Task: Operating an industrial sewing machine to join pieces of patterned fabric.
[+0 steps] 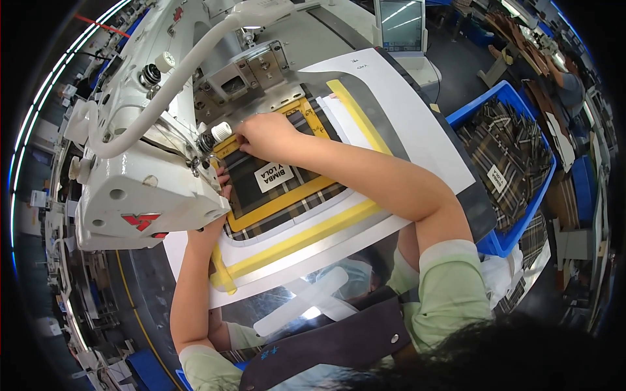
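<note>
A dark plaid fabric piece with a white printed label lies inside a yellow rectangular frame under a white sewing machine. My right hand reaches over the frame's far part, beside the machine's needle area. Its fingers are curled and pinched together at the fabric; whatever they hold is hidden. My left hand is at the frame's left edge, partly covered by the machine head. Its visible fingertips are apart and rest by the fabric's edge.
A white sheet with yellow tape strips surrounds the frame. Metal clamp blocks stand behind it. At right, a blue bin holds several plaid pieces. A screen stands at the back. A reflective plate lies in front of me.
</note>
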### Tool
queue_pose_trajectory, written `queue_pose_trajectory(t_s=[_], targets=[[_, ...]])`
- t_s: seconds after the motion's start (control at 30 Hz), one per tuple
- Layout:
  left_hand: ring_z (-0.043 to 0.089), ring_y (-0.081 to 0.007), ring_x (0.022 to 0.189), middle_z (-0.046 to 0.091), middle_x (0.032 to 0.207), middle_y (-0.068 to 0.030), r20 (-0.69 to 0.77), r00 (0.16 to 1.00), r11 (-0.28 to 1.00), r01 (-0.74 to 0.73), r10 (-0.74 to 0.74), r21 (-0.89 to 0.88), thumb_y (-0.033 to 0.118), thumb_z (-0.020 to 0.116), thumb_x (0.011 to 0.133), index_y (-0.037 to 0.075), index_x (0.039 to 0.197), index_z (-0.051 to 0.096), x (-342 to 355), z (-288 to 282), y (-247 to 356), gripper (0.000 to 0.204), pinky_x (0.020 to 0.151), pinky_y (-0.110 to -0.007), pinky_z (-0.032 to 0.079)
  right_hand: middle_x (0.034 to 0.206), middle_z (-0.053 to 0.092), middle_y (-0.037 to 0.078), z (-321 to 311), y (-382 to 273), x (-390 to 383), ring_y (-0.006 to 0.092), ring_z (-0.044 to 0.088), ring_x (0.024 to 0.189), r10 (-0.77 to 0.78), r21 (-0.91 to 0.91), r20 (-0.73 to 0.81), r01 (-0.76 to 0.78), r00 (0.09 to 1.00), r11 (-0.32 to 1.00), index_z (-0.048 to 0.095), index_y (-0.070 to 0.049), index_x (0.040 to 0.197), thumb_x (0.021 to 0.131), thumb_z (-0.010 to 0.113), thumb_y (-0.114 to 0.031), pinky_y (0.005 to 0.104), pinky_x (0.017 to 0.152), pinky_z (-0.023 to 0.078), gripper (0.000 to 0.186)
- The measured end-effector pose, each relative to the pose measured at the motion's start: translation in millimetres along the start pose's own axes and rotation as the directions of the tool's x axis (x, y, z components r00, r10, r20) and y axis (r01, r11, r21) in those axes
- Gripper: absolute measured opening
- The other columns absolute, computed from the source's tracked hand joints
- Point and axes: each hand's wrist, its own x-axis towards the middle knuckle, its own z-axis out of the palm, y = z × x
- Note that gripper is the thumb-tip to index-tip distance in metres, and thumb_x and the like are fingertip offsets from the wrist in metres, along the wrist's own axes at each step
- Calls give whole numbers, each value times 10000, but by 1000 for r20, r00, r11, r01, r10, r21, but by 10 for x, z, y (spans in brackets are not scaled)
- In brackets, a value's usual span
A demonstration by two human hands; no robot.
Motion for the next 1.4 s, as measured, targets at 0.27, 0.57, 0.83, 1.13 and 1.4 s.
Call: queue_pose_trajectory(t_s=[0.27,0.57,0.83,1.13,1.4], targets=[[583,-184,1056,608,1204,-105,-57,995,993,81,-86,-87,14,591,870,5,1179,564,26,22,92,311,948,-309,433,803,690,85,1,7,21,277,667,825,-10,86,18,9,1000,996,710,-116,780,727,703,-208,382,726,525,106],[527,-242,1153,578,1233,-114,-30,999,997,-27,29,74,5,614,852,21,1157,590,97,-49,154,306,997,-342,399,814,693,82,-253,137,-50,274,668,828,25,30,95,-28,995,999,714,-140,828,726,716,-239,386,724,527,143],[534,-203,1150,556,1273,-98,-43,999,994,6,-11,-106,6,607,858,27,1308,471,20,-16,24,471,988,-310,410,883,688,69,-614,367,-223,263,648,898,216,12,155,-221,964,975,683,-98,843,732,733,-222,377,771,507,174],[592,-209,1080,622,1204,-93,-30,999,993,-35,32,-110,95,648,858,40,1216,582,-231,189,-415,368,933,-318,447,969,617,71,-464,-328,-484,274,566,966,-230,51,219,224,948,973,671,-91,937,795,679,-177,406,851,441,166],[604,-284,992,654,1047,-91,38,997,994,74,-71,-75,100,703,744,94,1065,645,-194,-21,-99,326,855,-389,471,1143,563,98,-220,-577,-813,296,504,1111,-452,118,230,436,862,892,661,-137,1126,811,675,-239,427,973,387,331]])
